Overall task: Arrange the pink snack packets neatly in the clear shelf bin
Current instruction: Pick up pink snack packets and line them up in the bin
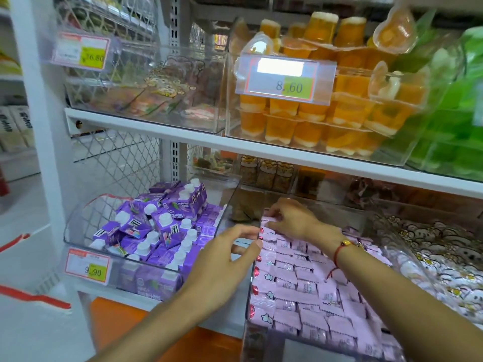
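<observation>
The pink packets [308, 286] are stacked in overlapping rows inside the clear bin [249, 257] on the lower shelf, beside a bin of purple cartons [156, 231]. The back row would best be squared by being pressed flat toward the left wall while the bin is steadied. The bin's left wall is pinched by the left hand [224, 259]; a rear packet is held by the right hand's [292, 218] curled fingers.

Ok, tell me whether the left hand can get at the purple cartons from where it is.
Probably yes. The left hand is at the clear bin's left wall, and the purple cartons lie right beside it in an open-topped bin with nothing between.
</observation>
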The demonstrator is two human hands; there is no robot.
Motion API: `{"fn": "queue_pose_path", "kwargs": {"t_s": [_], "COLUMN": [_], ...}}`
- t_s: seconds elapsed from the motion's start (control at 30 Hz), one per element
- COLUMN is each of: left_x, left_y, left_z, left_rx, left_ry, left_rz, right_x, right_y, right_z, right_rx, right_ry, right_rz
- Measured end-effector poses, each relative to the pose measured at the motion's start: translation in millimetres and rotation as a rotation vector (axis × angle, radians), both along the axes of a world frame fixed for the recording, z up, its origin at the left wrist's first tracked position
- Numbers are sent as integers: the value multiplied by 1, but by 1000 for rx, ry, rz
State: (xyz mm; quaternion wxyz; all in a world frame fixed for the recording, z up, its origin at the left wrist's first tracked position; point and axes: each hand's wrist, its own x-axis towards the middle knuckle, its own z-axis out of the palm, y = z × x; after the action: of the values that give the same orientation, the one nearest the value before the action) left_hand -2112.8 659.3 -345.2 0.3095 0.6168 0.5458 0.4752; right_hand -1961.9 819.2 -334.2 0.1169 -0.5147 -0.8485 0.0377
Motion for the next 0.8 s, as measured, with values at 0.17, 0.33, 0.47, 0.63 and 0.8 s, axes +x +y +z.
{"fn": "queue_pose_path", "kwargs": {"t_s": [0.17,0.33,0.47,0.63,0.8], "left_x": [-1,-1,0,-2,-5], "left_y": [1,0,0,0,0], "left_z": [-2,0,1,2,-1], "left_rx": [6,3,-17,-25,84], "left_ry": [4,-14,-44,-54,10], "left_rz": [-2,1,-14,-10,76], "right_x": [5,5,4,-4,-3], "right_y": [2,-5,-16,-33,-66], "right_z": [-5,-3,-2,9,21], "right_rx": [-19,-160,-203,14,131], "right_ry": [172,438,640,975,1391], "right_rz": [-19,-84,-99,-164,-323]}}
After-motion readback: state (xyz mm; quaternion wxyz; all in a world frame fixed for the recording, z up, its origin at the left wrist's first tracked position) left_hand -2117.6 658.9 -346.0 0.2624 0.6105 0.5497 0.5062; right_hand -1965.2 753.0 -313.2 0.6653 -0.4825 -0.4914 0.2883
